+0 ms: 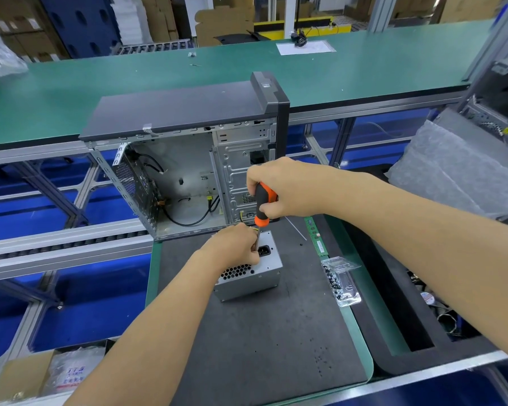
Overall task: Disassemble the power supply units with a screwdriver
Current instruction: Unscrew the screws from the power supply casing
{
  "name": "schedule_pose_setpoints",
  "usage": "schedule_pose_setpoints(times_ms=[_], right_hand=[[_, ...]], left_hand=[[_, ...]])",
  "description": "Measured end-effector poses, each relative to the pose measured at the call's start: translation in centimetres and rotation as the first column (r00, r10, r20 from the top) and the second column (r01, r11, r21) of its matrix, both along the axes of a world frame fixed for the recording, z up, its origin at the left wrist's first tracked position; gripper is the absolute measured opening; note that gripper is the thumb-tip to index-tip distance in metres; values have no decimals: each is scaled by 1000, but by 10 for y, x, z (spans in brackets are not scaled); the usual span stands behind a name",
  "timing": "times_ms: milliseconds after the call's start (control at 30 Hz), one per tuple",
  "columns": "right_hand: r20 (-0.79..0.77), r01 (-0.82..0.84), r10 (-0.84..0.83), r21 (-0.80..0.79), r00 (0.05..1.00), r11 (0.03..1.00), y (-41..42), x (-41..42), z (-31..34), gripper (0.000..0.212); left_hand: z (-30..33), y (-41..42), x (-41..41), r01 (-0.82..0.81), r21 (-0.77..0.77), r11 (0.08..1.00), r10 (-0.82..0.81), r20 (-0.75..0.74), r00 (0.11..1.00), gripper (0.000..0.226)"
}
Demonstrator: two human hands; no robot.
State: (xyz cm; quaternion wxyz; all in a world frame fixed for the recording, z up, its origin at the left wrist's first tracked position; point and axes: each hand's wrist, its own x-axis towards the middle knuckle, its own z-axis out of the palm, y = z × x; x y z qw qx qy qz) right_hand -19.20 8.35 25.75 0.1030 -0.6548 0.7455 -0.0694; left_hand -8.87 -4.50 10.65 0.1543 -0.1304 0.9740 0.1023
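A: From the head camera, what are the hands doing?

B: The right hand (288,190) is wrapped around the orange-and-black handle of the screwdriver (261,210), held nearly upright with its shaft pointing down. The left hand (236,244) sits directly below it, fingers curled and pinching at the shaft near the tip, resting on the top face of the power supply unit (252,272).

A: Where does that unit sit?

B: Under both hands, on the dark foam mat (255,341). It is a grey metal box; its honeycomb vent shows just nearer than the left hand, and its black socket just to that hand's right.

A: What lies around them?

B: Beyond the hands stands an open computer case (188,159), its inside bare except for a few loose cables. To the right of the hands lies a green memory stick (316,237), and nearer than that a clear plastic tray of screws (340,281). Far to the left of the left forearm, a cardboard box (21,376) holds bagged parts.
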Motion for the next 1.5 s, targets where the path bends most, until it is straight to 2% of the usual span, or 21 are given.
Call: schedule_pose_setpoints(times_ms=[467, 567, 667, 733, 767, 867, 933, 967, 1033, 1133, 1233, 1367, 1500], right_hand=[[62, 53, -52, -17, 997, 998, 4, -6, -1, 29], [119, 135, -132, -20, 984, 991, 10, -15, -4, 28], [208, 271, -256, -45, 944, 962, 22, -29, -12, 24], [386, 423, -372, -55, 844, 904, 32, -37, -27, 23], [522, 500, -412, -32, 747, 866, 36, -39, -38, 21], [856, 674, -416, 113, 306, 730, 40, -32, -84, 16], [932, 745, -361, 232, 13, 625, 40, -19, -114, 20], [942, 771, -322, 276, -97, 575, 40, -11, -128, 21], [940, 811, -235, 332, -246, 481, 41, 6, -154, 27], [922, 844, -128, 387, -366, 370, 36, 29, -182, 30], [896, 854, 15, 419, -445, 308, 27, 45, -192, 27], [875, 865, 106, 438, -473, 244, 26, 56, -201, 29], [886, 872, 113, 408, -450, 270, 32, 62, -206, 23]], left_hand=[[-9, -11, 13, -103, 190, 976, 133, -157, 979, 22], [-16, -19, 26, -160, 309, 937, 240, -242, 940, 17], [-27, -29, 45, -291, 352, 889, 408, -325, 853, 37], [-34, -34, 58, -402, 336, 852, 509, -348, 787, 55], [-37, -35, 65, -460, 346, 818, 567, -348, 747, 63], [-53, -37, 80, -559, 491, 668, 732, -297, 614, 70], [-67, -34, 84, -564, 572, 596, 769, -203, 606, 62], [-72, -30, 85, -571, 600, 561, 781, -156, 605, 61], [-78, -22, 86, -570, 677, 464, 819, -84, 567, 64], [-81, -13, 85, -527, 774, 351, 864, -50, 502, 63], [-80, -7, 87, -509, 783, 357, 877, -94, 471, 40], [-80, 7, 92, -451, 810, 373, 888, -172, 426, 39], [-89, 19, 98, -361, 855, 372, 894, -224, 389, 41]])
